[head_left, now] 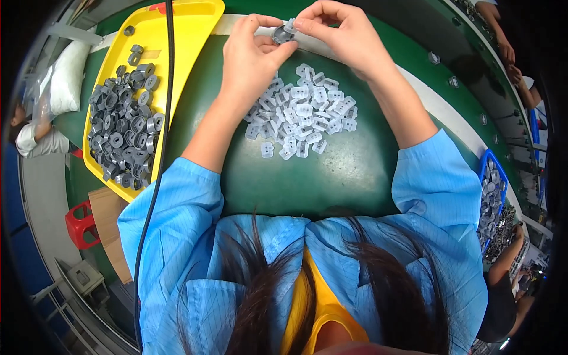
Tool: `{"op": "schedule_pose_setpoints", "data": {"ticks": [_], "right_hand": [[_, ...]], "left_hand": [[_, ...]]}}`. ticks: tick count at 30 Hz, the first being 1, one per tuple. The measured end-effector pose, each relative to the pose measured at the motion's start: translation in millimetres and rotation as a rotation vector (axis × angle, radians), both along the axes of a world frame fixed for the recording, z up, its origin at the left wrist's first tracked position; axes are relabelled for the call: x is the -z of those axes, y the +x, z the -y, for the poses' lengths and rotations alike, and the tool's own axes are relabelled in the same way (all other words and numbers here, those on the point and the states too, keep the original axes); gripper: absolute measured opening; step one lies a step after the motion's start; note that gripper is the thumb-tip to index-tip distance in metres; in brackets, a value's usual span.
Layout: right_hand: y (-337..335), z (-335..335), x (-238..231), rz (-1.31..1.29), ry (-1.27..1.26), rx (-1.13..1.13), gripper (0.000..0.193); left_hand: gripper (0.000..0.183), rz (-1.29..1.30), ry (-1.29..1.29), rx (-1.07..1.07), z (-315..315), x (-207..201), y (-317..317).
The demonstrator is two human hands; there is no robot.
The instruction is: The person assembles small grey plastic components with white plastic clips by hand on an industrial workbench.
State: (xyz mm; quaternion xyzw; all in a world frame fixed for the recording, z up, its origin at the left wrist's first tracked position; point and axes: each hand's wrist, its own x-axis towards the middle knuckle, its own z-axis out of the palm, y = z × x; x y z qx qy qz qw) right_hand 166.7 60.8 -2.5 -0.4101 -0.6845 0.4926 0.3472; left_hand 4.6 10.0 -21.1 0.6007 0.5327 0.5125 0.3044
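Beyond a loose pile of small translucent white plastic pieces [305, 109], both my hands meet over the green table. My left hand [248, 56] pinches a dark grey plastic ring-shaped part [281, 35] between thumb and fingers. In the fingertips of my right hand [346, 35] is a small translucent piece [290, 25], held against the top of the grey part. Whether it sits inside the ring I cannot tell, as the fingers cover much of it.
To the left, a yellow tray [192, 41] holds many grey ring parts [124, 127]. A black cable [158, 177] crosses in front of it. A belt with spaced parts runs along the far right. A blue bin [494, 195] stands at right; other people work at both sides.
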Motion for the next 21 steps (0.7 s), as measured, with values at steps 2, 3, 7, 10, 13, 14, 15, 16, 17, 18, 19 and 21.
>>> {"op": "schedule_pose_setpoints", "data": {"ticks": [2, 3, 7, 10, 13, 14, 15, 16, 17, 18, 19, 21], "right_hand": [[-5.3, 5.1, 8.7, -0.065, 0.215, 0.055, 0.013], [-5.7, 8.0, 8.4, 0.077, 0.225, 0.104, 0.014], [-13.2, 17.1, 13.6, -0.378, -0.108, 0.045, 0.02], [-12.1, 14.2, 19.6, 0.003, 0.287, 0.098, 0.019], [-11.1, 13.2, 11.6, -0.08, 0.186, 0.141, 0.019], [-7.9, 11.4, 10.7, -0.079, 0.181, 0.142, 0.019], [-1.7, 7.2, 10.7, -0.157, -0.051, 0.02, 0.019], [4.1, 2.6, 9.6, -0.234, -0.28, -0.102, 0.02], [7.6, -1.4, 8.1, -0.258, -0.33, -0.146, 0.019], [12.5, -2.1, 5.8, -0.26, -0.329, -0.143, 0.019], [18.0, -5.8, 4.2, -0.251, -0.381, -0.202, 0.017], [22.5, -7.2, -0.3, -0.207, -0.427, -0.269, 0.014]], "left_hand": [[0.033, -0.007, 0.033, -0.027, 1.1, 2.4, 4.8], [0.033, -0.008, 0.036, -0.03, 0.0, 2.4, 6.1], [0.033, -0.04, 0.157, -0.055, 2.3, 3.9, 8.2], [0.033, -0.076, 0.158, -0.063, 4.3, 4.8, 5.9], [0.033, -0.117, 0.167, -0.021, 7.8, 0.2, 9.5], [0.033, -0.141, 0.199, 0.01, 9.2, -0.7, 10.8], [0.033, -0.141, 0.194, 0.013, 7.3, 2.5, 9.7], [0.039, 0.002, 0.427, 0.192, 2.9, 5.2, 7.4], [0.046, 0.149, 0.658, 0.371, 1.1, 5.4, 5.5], [0.046, 0.148, 0.658, 0.375, 4.1, 4.2, 4.3], [0.038, 0.083, 0.41, 0.312, 6.3, 0.3, 4.1], [0.031, -0.078, 0.142, 0.283, 2.6, -0.4, -2.4]]}}
